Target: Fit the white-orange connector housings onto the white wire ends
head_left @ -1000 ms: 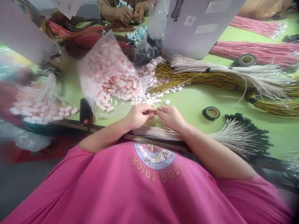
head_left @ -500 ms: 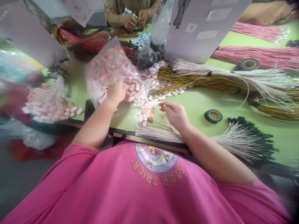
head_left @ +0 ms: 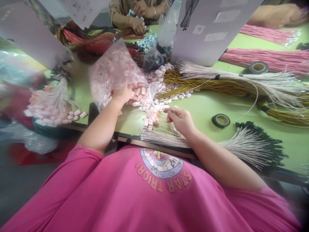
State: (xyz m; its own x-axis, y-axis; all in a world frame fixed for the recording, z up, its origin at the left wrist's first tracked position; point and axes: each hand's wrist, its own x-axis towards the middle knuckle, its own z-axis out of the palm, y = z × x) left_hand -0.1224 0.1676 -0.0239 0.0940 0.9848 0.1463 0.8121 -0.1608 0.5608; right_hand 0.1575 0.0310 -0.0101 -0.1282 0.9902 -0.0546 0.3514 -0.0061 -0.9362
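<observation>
My left hand [head_left: 122, 92] reaches into the mouth of a clear plastic bag [head_left: 109, 66] full of small white and pink plastic connectors [head_left: 139, 91]. Its fingertips are hidden among the connectors and the film. My right hand [head_left: 180, 119] is closed in a pinch over the table, with what looks like the end of a thin white wire between thumb and forefinger. Below it, a bundle of white wires [head_left: 161, 137] lies along the table's front edge. A few connectors [head_left: 151, 119] are heaped just left of the right hand.
Finished-looking white wires with connectors [head_left: 55, 106] hang over the edge at left. Yellow wires [head_left: 205, 83] and white wires [head_left: 241, 79] stretch across the right. A tape roll [head_left: 220, 120] lies near dark-ended wires [head_left: 263, 145]. A co-worker's hands [head_left: 137, 24] are across the table.
My left hand has shifted slightly right and stays in the bag. My right hand has barely moved and its fingers curl a little more. The co-worker's hands opposite have moved apart.
</observation>
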